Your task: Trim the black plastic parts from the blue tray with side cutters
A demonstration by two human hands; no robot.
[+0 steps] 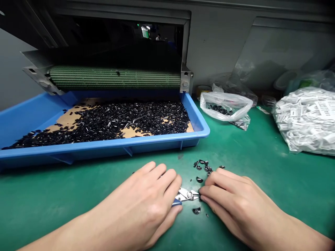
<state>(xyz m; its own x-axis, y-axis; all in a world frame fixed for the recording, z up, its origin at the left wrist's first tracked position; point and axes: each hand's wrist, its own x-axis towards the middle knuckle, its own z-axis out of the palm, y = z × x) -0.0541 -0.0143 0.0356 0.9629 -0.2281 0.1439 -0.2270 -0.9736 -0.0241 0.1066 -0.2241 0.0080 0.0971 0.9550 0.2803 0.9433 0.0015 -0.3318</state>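
My left hand (154, 195) is wrapped round a pair of side cutters (186, 194) with blue handles. Their metal jaws point right, toward the fingertips of my right hand (230, 195). Those fingertips are pinched on a small black plastic part (200, 197), mostly hidden by my fingers, right at the jaw tips. Beyond my right fingers lies a loose group of small black parts (202, 164). A half-round black piece (199, 180) rests above the jaws, and another half-round piece (196, 210) lies below them.
A blue tray (167, 139) with many small black parts (125, 116) stands at the back left, under a green conveyor belt (115, 77). An open clear bag (226, 104) holds black parts. At right sits a bag of white parts (309, 120). Everything stands on a green tabletop (248, 150).
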